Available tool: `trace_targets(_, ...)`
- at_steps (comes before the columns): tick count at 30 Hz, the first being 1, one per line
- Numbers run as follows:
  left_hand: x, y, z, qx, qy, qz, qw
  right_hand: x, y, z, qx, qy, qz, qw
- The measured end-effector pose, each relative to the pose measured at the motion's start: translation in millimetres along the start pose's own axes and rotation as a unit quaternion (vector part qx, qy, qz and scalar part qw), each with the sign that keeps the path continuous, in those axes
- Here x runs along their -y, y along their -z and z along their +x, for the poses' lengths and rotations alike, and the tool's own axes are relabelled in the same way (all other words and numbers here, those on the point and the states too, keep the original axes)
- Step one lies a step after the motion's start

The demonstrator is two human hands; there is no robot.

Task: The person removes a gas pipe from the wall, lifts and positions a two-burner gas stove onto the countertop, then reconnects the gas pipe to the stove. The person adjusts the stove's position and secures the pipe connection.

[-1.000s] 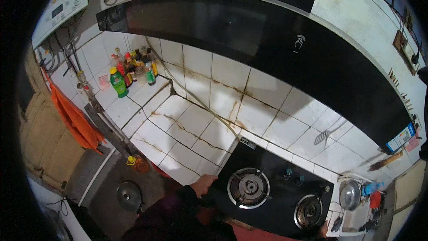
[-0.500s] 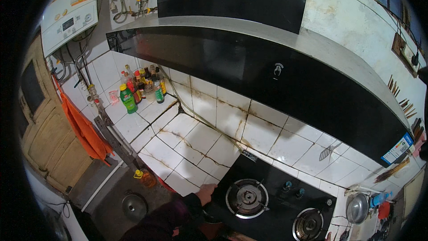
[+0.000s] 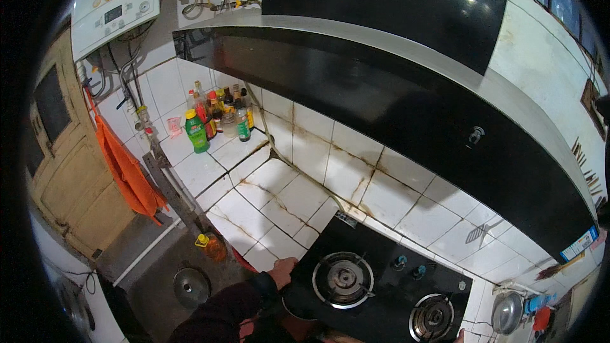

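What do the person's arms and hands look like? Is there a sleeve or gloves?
Only the left hand shows: it is bare, with no glove. A dark sleeve with a reddish tint covers the arm to the wrist. The right hand is out of view.

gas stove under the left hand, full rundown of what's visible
The gas stove is a black, glossy-topped two-burner hob lying flat on the white tiled counter, below the black range hood. It has one round metal burner toward the left and another toward the right, with two small knobs between them near the back edge. No flame or pot shows on it. The left hand rests at its front-left corner; the lower edge is cut off by the frame.
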State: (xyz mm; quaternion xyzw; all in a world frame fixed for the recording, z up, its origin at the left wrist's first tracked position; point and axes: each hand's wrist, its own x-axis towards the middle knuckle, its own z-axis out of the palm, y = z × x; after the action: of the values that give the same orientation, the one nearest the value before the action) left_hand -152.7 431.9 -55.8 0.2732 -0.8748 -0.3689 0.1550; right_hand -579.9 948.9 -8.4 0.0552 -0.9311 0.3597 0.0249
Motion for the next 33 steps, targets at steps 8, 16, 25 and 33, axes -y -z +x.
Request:
trace_targets(8, -17.5, -1.1, 0.9, -0.014, 0.019, 0.097, 0.995, 16.9, -9.2, -2.5, 0.008, 0.011, -0.002, 1.000)
trace_targets(16, 1.4, -12.6, -15.0, -0.035, 0.004, 0.044, 0.998, 22.7, -8.9, -7.1, 0.006, 0.011, -0.002, 1.000)
trace_targets(25, 52.0, -42.4, -21.7, -0.030, 0.006, 0.081, 0.996, 20.4, -8.3, -13.2, -0.004, 0.011, 0.004, 1.000)
trace_targets(33, 22.4, -18.6, 4.2, 0.059, 0.225, -0.264, 0.936, 26.8, -1.2, -25.2, -0.022, 0.019, -0.001, 1.000)
